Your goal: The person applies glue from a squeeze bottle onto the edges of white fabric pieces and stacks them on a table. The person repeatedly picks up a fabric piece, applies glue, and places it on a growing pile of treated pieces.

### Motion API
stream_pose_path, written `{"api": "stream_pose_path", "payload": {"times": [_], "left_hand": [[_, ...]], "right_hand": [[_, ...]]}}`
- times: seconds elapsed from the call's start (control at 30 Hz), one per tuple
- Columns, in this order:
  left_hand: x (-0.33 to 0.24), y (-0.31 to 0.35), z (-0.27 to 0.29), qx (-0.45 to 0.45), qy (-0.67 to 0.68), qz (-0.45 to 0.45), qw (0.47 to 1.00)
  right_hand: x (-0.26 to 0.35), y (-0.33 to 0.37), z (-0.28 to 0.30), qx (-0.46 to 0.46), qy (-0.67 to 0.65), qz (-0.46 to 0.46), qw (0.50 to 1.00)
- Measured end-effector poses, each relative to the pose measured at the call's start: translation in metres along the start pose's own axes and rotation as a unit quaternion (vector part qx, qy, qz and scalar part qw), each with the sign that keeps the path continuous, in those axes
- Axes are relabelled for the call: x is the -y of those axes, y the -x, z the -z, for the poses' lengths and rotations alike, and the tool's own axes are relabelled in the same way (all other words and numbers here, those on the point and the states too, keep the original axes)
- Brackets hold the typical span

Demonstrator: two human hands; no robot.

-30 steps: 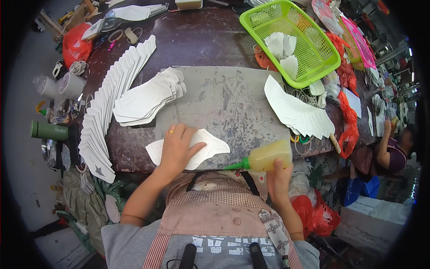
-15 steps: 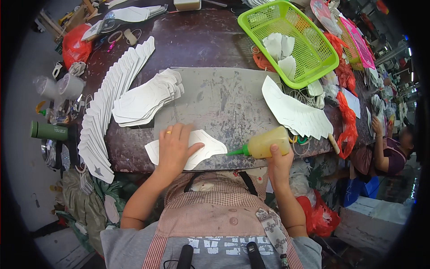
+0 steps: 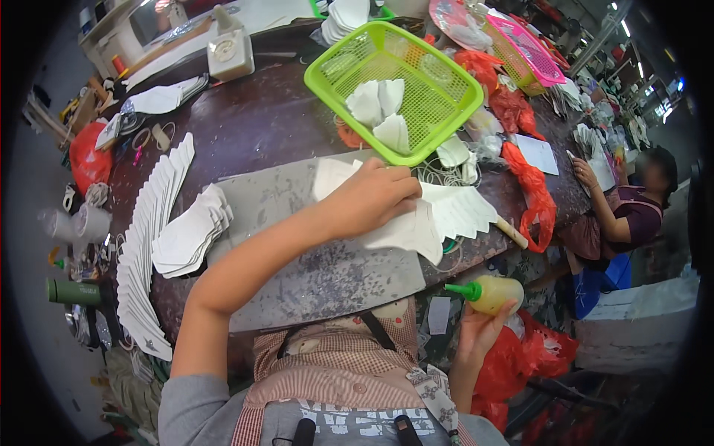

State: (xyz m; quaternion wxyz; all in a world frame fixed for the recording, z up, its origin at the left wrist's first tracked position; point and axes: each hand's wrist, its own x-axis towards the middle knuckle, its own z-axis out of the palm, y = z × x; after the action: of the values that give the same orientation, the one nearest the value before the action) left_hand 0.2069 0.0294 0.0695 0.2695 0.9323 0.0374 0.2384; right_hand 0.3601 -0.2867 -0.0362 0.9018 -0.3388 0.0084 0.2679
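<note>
My left hand (image 3: 375, 195) reaches across to the right side of the board, its fingers closed over a white flat cut piece (image 3: 405, 229). This piece overlaps the fanned stack of white pieces (image 3: 462, 210) there. Off the table's front edge, my right hand (image 3: 482, 331) grips a squeeze bottle (image 3: 497, 294) of yellowish liquid, its green nozzle pointing left. A small stack of white pieces (image 3: 190, 234) rests at the board's left end. Beside it, a long fanned row of similar pieces (image 3: 152, 245) curves along the table.
Beyond my left hand, a green mesh basket (image 3: 468, 97) contains a few white pieces. The grey board (image 3: 320, 271) lies before me. Red plastic bags (image 3: 539, 193) hang on the right, near a seated person (image 3: 632, 208). A green bottle (image 3: 73, 292) stands far left.
My left hand has carried the white piece from the board's front edge to the right-hand stack. My right hand and the squeeze bottle have moved down and right. The view has shifted.
</note>
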Motion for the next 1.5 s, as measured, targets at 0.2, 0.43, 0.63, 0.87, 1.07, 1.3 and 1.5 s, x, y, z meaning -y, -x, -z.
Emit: {"api": "stream_pose_path", "payload": {"times": [0.2, 0.43, 0.63, 0.87, 1.07, 1.3, 1.5], "left_hand": [[0.073, 0.0, -0.08, -0.049, -0.127, -0.07, 0.988], [0.019, 0.034, -0.011, -0.198, -0.17, -0.017, 0.965], [-0.002, 0.186, 0.086, -0.266, -0.336, 0.315, 0.847], [0.049, 0.309, 0.079, -0.251, -0.29, 0.42, 0.822], [0.043, 0.297, 0.057, -0.31, -0.4, 0.413, 0.757], [0.024, 0.307, 0.096, -0.299, -0.327, 0.397, 0.804], [-0.047, 0.257, 0.091, -0.164, -0.01, 0.281, 0.946]], "right_hand": [[-0.002, 0.019, 0.009, -0.038, -0.018, -0.047, 0.998], [-0.029, 0.017, -0.019, 0.026, 0.019, -0.117, 0.993], [-0.094, 0.021, -0.05, 0.14, 0.081, -0.152, 0.975], [-0.134, 0.014, -0.071, 0.198, 0.11, -0.122, 0.966], [-0.132, 0.008, -0.068, 0.142, 0.063, -0.13, 0.979], [-0.132, 0.002, -0.071, 0.141, 0.043, -0.152, 0.977], [-0.129, 0.002, -0.068, 0.171, 0.038, -0.171, 0.97]]}}
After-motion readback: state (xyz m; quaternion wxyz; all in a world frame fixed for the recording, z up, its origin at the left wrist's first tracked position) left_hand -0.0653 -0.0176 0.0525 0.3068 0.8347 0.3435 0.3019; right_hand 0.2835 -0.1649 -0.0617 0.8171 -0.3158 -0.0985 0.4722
